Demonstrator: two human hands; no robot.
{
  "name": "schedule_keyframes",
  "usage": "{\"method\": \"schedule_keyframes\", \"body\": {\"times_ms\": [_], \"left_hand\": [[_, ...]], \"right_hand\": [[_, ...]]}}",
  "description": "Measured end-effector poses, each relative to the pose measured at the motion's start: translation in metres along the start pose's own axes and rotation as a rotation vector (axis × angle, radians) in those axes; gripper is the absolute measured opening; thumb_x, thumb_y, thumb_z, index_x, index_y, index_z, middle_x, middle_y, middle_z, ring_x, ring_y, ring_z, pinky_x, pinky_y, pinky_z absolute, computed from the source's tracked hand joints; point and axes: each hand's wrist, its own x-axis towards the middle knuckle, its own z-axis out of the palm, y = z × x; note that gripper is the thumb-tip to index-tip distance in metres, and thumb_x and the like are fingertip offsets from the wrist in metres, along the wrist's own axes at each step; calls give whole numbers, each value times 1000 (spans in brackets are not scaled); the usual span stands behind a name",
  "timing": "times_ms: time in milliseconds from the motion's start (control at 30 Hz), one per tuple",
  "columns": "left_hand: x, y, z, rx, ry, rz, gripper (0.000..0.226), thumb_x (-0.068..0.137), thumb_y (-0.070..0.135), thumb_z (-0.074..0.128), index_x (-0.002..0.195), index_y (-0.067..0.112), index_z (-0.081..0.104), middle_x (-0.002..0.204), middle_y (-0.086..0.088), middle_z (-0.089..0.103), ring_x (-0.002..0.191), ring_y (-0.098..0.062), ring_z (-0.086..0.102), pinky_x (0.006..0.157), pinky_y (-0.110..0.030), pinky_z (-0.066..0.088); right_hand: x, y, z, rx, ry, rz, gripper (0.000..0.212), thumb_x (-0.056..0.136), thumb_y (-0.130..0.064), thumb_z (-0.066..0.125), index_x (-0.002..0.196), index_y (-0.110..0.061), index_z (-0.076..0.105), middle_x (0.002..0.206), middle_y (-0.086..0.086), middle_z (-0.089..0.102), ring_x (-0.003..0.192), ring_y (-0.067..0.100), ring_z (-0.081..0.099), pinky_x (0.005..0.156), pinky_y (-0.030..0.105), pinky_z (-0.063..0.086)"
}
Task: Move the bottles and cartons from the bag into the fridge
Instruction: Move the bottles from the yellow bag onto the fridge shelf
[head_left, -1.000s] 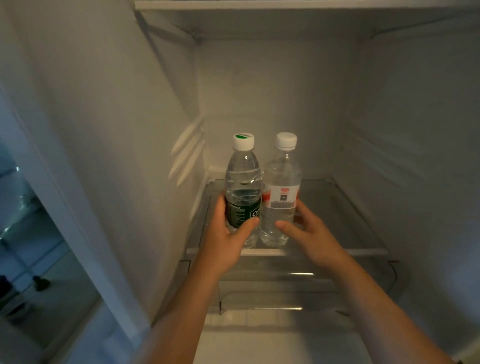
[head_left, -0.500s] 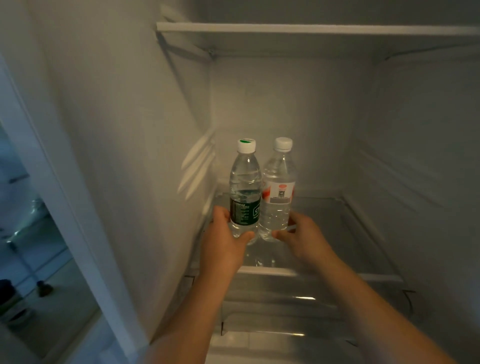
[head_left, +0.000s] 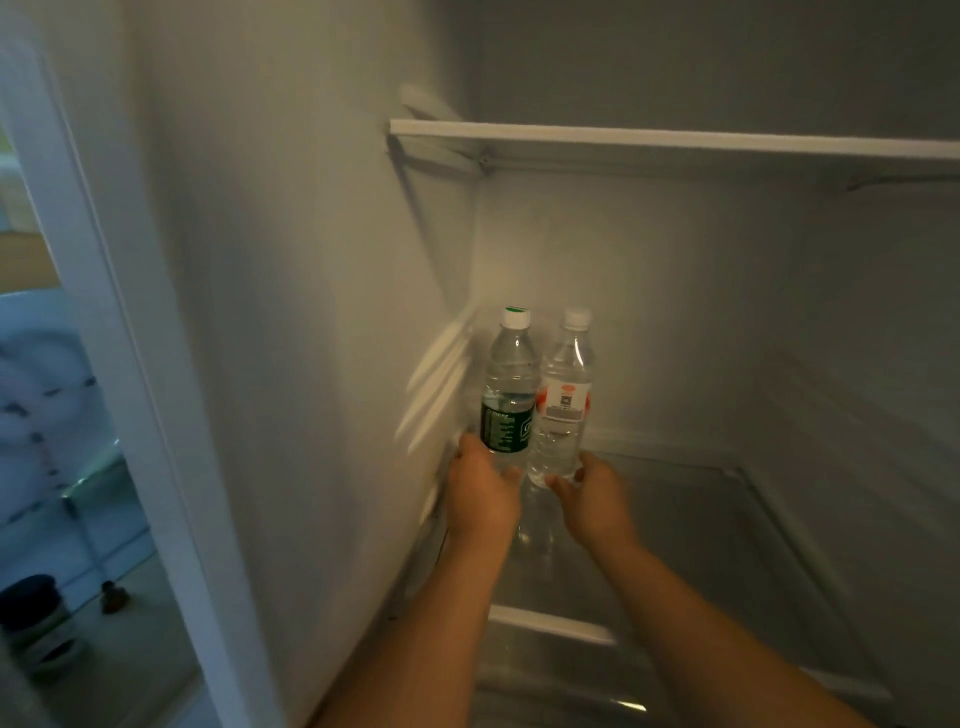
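Two clear water bottles stand upright side by side at the back left corner of the glass fridge shelf (head_left: 727, 525). The green-label bottle (head_left: 510, 387) is on the left and has a white cap marked green. The red-and-white-label bottle (head_left: 563, 395) is on the right, touching it. My left hand (head_left: 480, 493) grips the base of the green-label bottle. My right hand (head_left: 592, 491) holds the base of the other bottle with curled fingers. No bag or carton is in view.
The fridge's left inner wall (head_left: 322, 364) lies right beside the green-label bottle. A white shelf (head_left: 675, 140) runs overhead. The glass shelf stretches bare to the right. Left of the door frame (head_left: 119, 364), floor and dark objects (head_left: 31, 618) show.
Both hands have slid the two bottles further back along the shelf and towards the left wall. The bottles stay upright and together. The view has tilted up and moved closer.
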Motion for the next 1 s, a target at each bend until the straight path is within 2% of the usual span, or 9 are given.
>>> {"method": "schedule_keyframes", "body": {"times_ms": [133, 300, 367, 633, 800, 900, 933, 1000], "left_hand": [[22, 6, 10, 57, 35, -56, 29, 89, 15, 65, 114, 1, 59, 116, -17, 65, 109, -34, 61, 86, -35, 47], [51, 1, 24, 38, 26, -106, 23, 85, 14, 67, 106, 5, 69, 108, -13, 70, 104, -29, 67, 81, -30, 49], [56, -1, 29, 42, 35, -111, 23, 83, 14, 68, 105, 5, 70, 106, -13, 71, 102, -29, 68, 80, -30, 50], [49, -4, 29, 25, 24, -164, 25, 83, 13, 66, 105, 1, 68, 109, -17, 70, 103, -31, 66, 82, -33, 51], [29, 4, 24, -47, -31, -132, 25, 89, 6, 59, 113, 4, 65, 113, -13, 68, 109, -30, 64, 88, -33, 50], [15, 5, 21, -68, -107, -114, 28, 89, 4, 55, 116, 6, 63, 117, -12, 66, 112, -30, 62, 92, -33, 49], [9, 5, 19, -81, -133, -106, 31, 89, 2, 54, 119, 6, 61, 121, -13, 64, 115, -31, 60, 93, -32, 47], [-3, 1, 15, -88, -174, -69, 37, 87, 1, 53, 123, 8, 59, 123, -12, 63, 116, -31, 59, 93, -30, 45]], "right_hand": [[20, 1, 20, -95, 22, 37, 25, 87, -32, 69, 107, -18, 65, 103, 6, 68, 91, 23, 64, 79, 35, 51], [39, 4, 35, -299, 33, 36, 34, 94, -41, 57, 118, -17, 59, 116, 5, 56, 102, 25, 60, 89, 39, 48], [44, 8, 38, -308, 36, 19, 36, 94, -43, 57, 118, -16, 59, 116, 6, 56, 101, 27, 60, 90, 41, 49], [40, 8, 32, -311, 16, -17, 39, 94, -45, 57, 119, -16, 59, 118, 8, 55, 101, 29, 60, 86, 36, 48], [34, 4, 17, -250, -129, -6, 39, 95, -36, 57, 129, -17, 53, 122, 11, 51, 106, 29, 58, 88, 35, 47], [20, 2, 2, -86, -164, -22, 45, 95, -21, 59, 138, -14, 48, 125, 11, 50, 93, 20, 57, 86, 29, 45], [13, 2, -4, -41, -165, -25, 47, 94, -16, 60, 139, -10, 47, 124, 10, 50, 95, 18, 57, 87, 28, 43], [-1, 5, -13, -11, -162, -11, 51, 92, -10, 61, 141, -6, 46, 129, 13, 53, 113, 24, 57, 94, 30, 44]]}}
